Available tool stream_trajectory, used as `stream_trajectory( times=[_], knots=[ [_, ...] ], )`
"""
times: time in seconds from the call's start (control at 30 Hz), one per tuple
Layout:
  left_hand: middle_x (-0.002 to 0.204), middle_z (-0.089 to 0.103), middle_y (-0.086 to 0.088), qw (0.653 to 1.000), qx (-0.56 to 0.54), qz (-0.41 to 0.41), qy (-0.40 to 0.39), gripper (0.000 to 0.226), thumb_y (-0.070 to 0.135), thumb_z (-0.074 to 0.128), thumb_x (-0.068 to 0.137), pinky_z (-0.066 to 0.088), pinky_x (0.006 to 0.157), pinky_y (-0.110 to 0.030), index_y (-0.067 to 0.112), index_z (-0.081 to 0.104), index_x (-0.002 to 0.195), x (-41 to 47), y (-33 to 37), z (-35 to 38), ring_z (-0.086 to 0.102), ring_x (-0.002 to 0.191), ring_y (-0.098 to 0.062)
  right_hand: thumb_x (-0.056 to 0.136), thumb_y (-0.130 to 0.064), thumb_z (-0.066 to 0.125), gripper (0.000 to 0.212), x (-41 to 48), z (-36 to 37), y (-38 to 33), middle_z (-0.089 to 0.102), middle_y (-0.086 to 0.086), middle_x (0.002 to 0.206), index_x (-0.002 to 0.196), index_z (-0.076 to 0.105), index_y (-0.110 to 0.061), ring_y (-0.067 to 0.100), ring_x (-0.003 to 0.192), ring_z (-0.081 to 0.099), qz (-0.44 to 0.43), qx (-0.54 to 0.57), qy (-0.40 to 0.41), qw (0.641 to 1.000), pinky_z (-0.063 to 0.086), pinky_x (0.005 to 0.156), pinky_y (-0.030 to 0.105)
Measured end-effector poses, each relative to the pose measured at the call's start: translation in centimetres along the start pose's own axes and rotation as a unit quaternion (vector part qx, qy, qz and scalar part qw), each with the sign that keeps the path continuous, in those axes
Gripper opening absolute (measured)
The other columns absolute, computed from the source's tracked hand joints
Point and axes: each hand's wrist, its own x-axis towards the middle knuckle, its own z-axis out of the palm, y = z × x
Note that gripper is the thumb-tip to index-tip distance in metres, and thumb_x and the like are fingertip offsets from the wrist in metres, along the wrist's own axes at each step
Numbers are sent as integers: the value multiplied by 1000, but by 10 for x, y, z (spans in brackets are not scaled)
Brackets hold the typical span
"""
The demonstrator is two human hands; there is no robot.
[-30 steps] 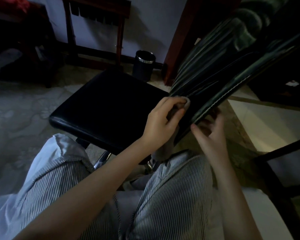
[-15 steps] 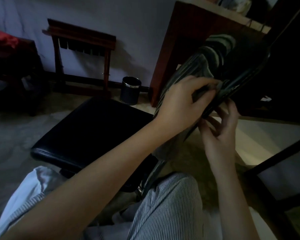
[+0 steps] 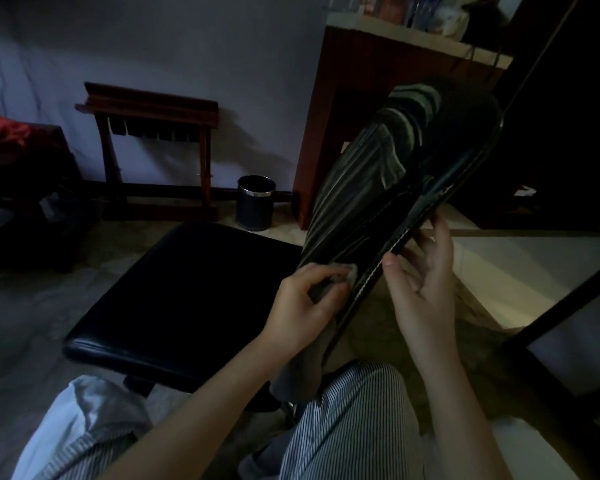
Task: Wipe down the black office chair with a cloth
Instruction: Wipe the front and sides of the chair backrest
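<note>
Covering most of cloth (image 3: 455,274), left hand (image 3: 305,303), dim backrest (image 3: 371,216)

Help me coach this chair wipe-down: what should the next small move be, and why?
Probably slide the left hand and its cloth upward along the backrest: the cloth is pressed at its lower end, most of the surface lies above, and the right hand grips the edge, steadying it.

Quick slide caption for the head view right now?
Left hand presses a grey cloth to the black chair's backrest; right hand grips its edge.
</note>
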Motion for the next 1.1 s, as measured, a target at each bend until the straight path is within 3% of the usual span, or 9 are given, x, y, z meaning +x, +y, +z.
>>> stream_trajectory(
  times=[0.13, 0.33, 0.43, 0.53, 0.63, 0.77, 0.97, 1.03, 1.1],
  knots=[
    [96, 65, 11, 1000, 12, 24, 8, 20, 22, 61, 83, 50, 84, -23, 26, 67, 101, 11, 19, -4, 62, 92, -1, 90, -10, 58, 66, 1, -4, -3, 47, -8, 137, 132, 25, -49, -6, 117, 48, -2, -13, 2, 1000, 43, 84, 6],
    [104, 66, -2, 991, -31, 127, 14, 24, 14, 56, 90, 53, 87, -36, 12, 63, 112, 60, 91, 0, 62, 99, -11, 90, -10, 57, 62, 9, -11, -20, 43, -15, 138, 137, 28, -38, -11, 118, 44, -57, -50, 46, 996, 42, 97, 16],
    [102, 64, -1, 985, 23, 172, 6, 25, 14, 58, 90, 52, 83, -25, 11, 63, 114, 76, 110, 6, 59, 95, -6, 90, -4, 56, 64, 15, -13, -26, 43, -32, 126, 130, 27, -44, -14, 114, 46, -73, -45, 43, 995, 42, 91, 11],
    [104, 64, -1, 979, 58, 191, 25, 27, 14, 62, 88, 51, 82, -19, 14, 64, 115, 74, 107, 11, 59, 95, -4, 89, 1, 56, 66, 16, -14, -25, 43, -44, 118, 133, 28, -39, -13, 114, 47, -69, -44, 33, 996, 43, 87, 8],
    [103, 64, 0, 976, 74, 199, 46, 27, 17, 63, 86, 52, 82, -20, 13, 66, 112, 62, 93, 12, 60, 95, -4, 89, -4, 58, 67, 14, -14, -21, 43, -36, 126, 141, 27, -31, -9, 117, 47, -70, -42, 26, 996, 44, 89, 13],
    [100, 64, 0, 980, 77, 177, 54, 28, 23, 61, 83, 55, 79, -26, 12, 68, 108, 40, 67, 12, 62, 93, -6, 83, -28, 57, 66, 12, -9, -22, 45, -26, 131, 136, 24, -47, -4, 119, 48, -64, -33, 38, 997, 45, 97, 27],
    [98, 67, 6, 996, 44, 72, 16, 20, 19, 68, 81, 55, 80, -32, 20, 70, 102, 19, 31, 0, 63, 92, -2, 84, -20, 57, 69, 10, -10, -19, 43, -19, 136, 132, 20, -55, 0, 119, 50, -52, -45, 31, 997, 47, 96, 28],
    [98, 68, 7, 998, 16, 60, 6, 22, 24, 67, 81, 53, 83, -28, 23, 69, 103, 25, 36, -4, 62, 93, -1, 82, -26, 55, 68, 8, -10, -19, 40, -22, 138, 132, 20, -57, 1, 117, 52, -45, -45, 19, 998, 47, 94, 24],
    [99, 66, 8, 995, 9, 102, 7, 26, 25, 63, 83, 49, 83, -18, 24, 65, 108, 36, 49, -6, 61, 94, -1, 82, -27, 55, 68, 5, -11, -18, 38, -25, 139, 131, 20, -59, 2, 117, 52, -42, -46, 9, 998, 47, 93, 22]
  ],
)
